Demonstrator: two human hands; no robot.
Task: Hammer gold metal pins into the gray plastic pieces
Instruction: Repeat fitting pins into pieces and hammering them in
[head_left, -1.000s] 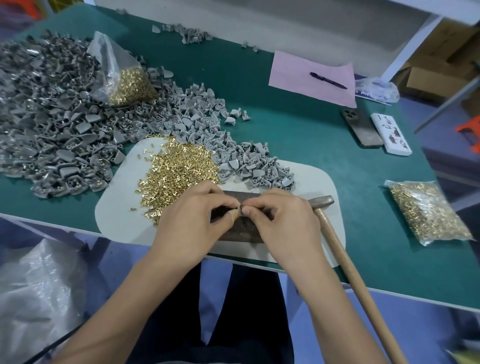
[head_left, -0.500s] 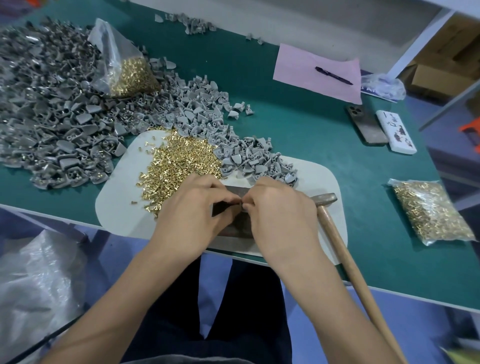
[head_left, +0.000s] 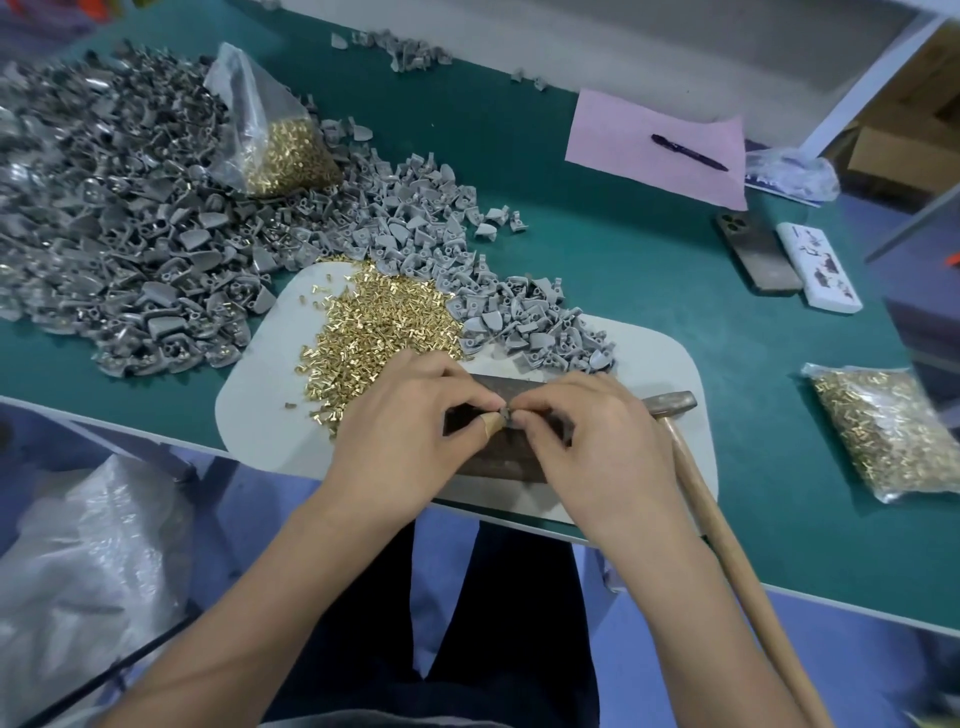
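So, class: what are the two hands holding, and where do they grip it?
A small gray piece, pinched from both sides between left hand and right hand fingertips.

A green-topped table (head_left: 597, 249) stands against a pale wall (head_left: 649, 47) over bluish floor (head_left: 883, 675).

the mat (head_left: 260, 415) is laid at the near edge of the table (head_left: 597, 270). on the mat, a heap of pins (head_left: 374, 327) is found at its far left part, and plastic pieces (head_left: 524, 322) are piled at its far middle. a block (head_left: 511, 460) is set on the near part of the mat, with a hammer (head_left: 670, 402) at the mat's right side. a big pile of pieces (head_left: 119, 234) is spread left of the mat. a bag of pins (head_left: 893, 431) is laid right of the mat.
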